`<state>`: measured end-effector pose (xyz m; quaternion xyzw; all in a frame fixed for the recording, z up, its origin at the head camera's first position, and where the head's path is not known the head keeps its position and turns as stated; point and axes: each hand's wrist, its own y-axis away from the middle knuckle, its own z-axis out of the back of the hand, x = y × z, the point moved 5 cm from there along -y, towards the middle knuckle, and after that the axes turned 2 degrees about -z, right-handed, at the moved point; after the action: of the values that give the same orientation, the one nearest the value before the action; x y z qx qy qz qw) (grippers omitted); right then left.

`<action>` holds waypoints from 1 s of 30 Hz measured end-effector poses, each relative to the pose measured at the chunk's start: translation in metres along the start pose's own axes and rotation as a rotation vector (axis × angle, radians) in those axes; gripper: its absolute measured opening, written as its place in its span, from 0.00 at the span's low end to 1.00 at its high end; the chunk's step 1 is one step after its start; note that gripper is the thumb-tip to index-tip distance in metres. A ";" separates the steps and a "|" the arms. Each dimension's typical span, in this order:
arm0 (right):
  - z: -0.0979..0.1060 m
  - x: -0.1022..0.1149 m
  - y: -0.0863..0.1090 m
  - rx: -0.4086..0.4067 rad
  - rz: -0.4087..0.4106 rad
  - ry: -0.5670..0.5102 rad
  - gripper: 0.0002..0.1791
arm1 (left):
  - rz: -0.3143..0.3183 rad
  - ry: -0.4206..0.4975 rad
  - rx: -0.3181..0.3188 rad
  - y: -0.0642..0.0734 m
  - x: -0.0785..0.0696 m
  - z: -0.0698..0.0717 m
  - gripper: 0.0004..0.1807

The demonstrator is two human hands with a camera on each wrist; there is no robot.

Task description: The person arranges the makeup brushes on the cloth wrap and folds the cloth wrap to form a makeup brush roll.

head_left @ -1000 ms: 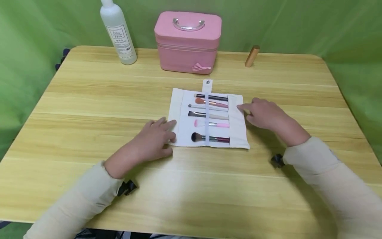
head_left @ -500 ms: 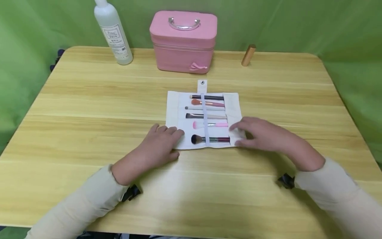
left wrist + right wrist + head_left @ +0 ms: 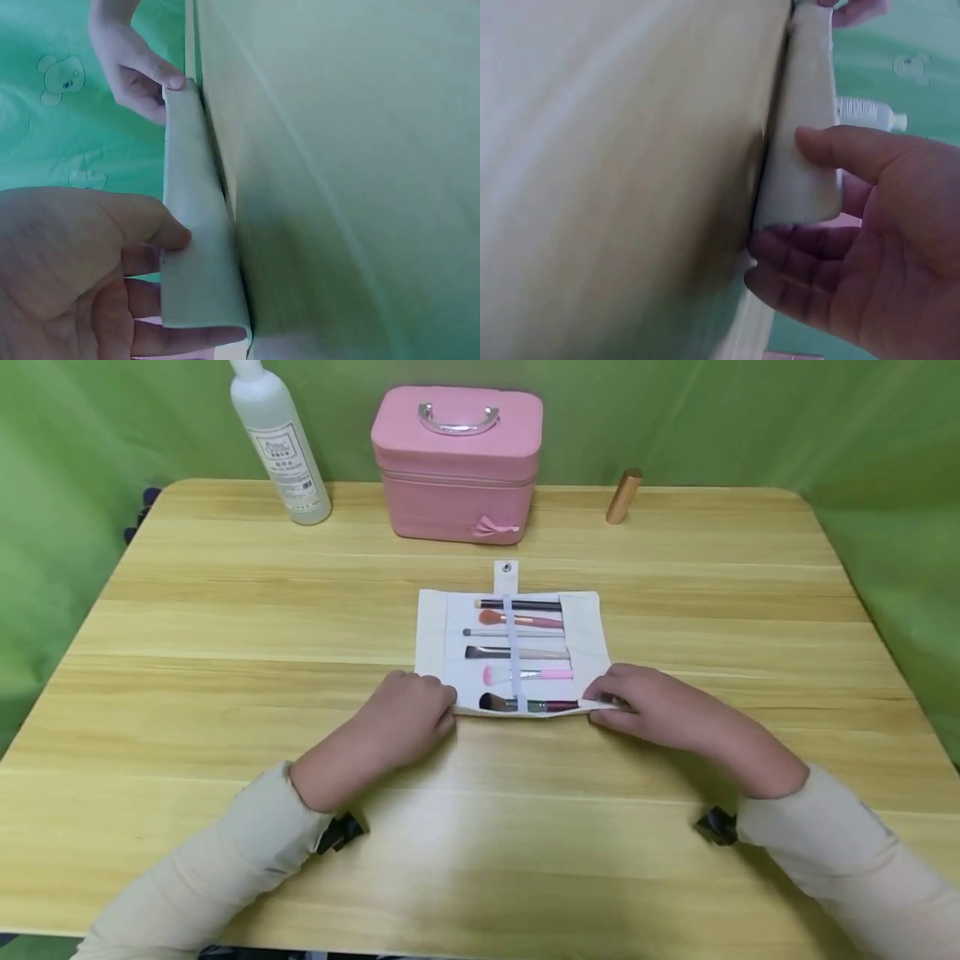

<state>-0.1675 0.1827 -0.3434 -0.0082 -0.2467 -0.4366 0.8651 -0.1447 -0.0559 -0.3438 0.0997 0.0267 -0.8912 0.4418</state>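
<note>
A white cloth brush roll (image 3: 431,631) lies unrolled on the table, its snap strap (image 3: 506,578) pointing away from me. Several makeup brushes sit across it under an elastic band, among them a pink one (image 3: 555,675) and a dark fluffy one (image 3: 495,702) closest to me. The near edge is raised off the table. My left hand (image 3: 401,714) pinches that edge at its left corner, thumb on the outer face in the left wrist view. At the right corner my right hand (image 3: 652,706) pinches the same edge, thumb outside and fingers behind.
At the back stand a pink vanity case (image 3: 457,485) with a metal handle, a tall white bottle (image 3: 288,460) to its left and a small copper-coloured tube (image 3: 624,496) to its right. Green curtains hang behind the wooden table (image 3: 480,877).
My right hand has come from the roll's right side down to its near right corner. Both hands now grip the near edge, which has lifted and bent upward.
</note>
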 end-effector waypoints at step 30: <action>0.012 0.007 0.001 -0.332 0.193 0.298 0.12 | 0.040 0.014 -0.130 -0.002 0.016 0.004 0.03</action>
<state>-0.1687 0.1812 -0.3295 -0.1092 -0.0391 -0.3827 0.9166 -0.1563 -0.0672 -0.3435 0.0774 0.0855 -0.8779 0.4648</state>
